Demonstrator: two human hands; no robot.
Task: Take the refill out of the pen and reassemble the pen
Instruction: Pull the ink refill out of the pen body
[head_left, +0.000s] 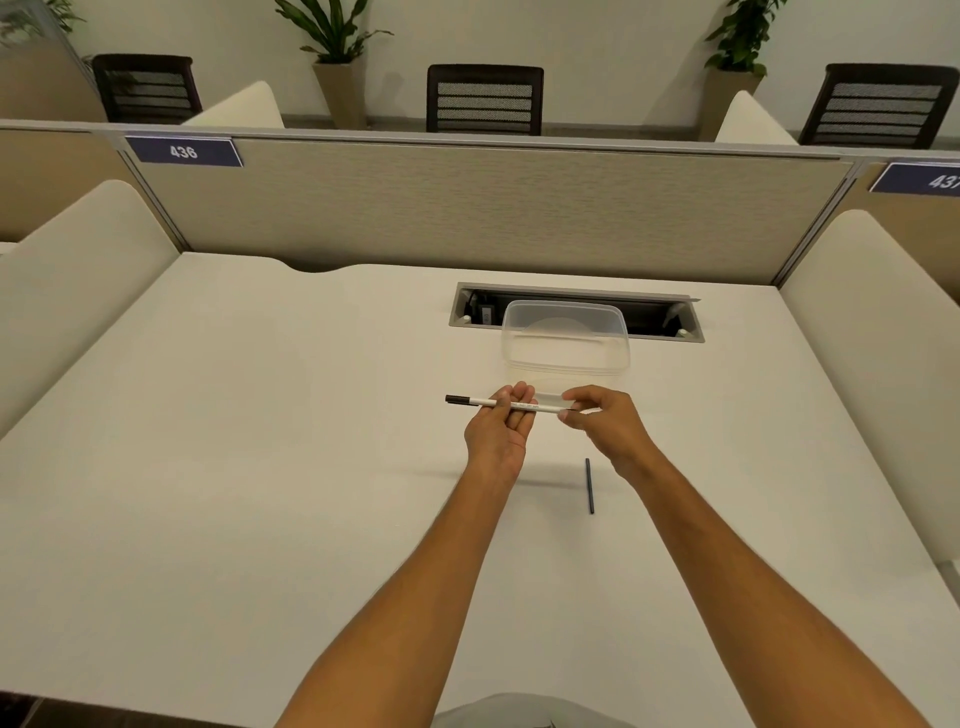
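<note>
Meanwhile the left hand (498, 428), palm up, pinched the white pen (498, 404) by its middle, black cap pointing left, level above the desk (260, 467). The right hand (602, 423) closed its fingertips (566, 413) on the pen's right end. Below it, a dark refill (589, 486) lay loose on the desk, near a clear container (566, 338).

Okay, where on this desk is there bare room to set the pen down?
The desk is bare left of the left hand, and right of the right hand. It is crowded ahead by the clear container, and by the dark refill near the right wrist.
</note>
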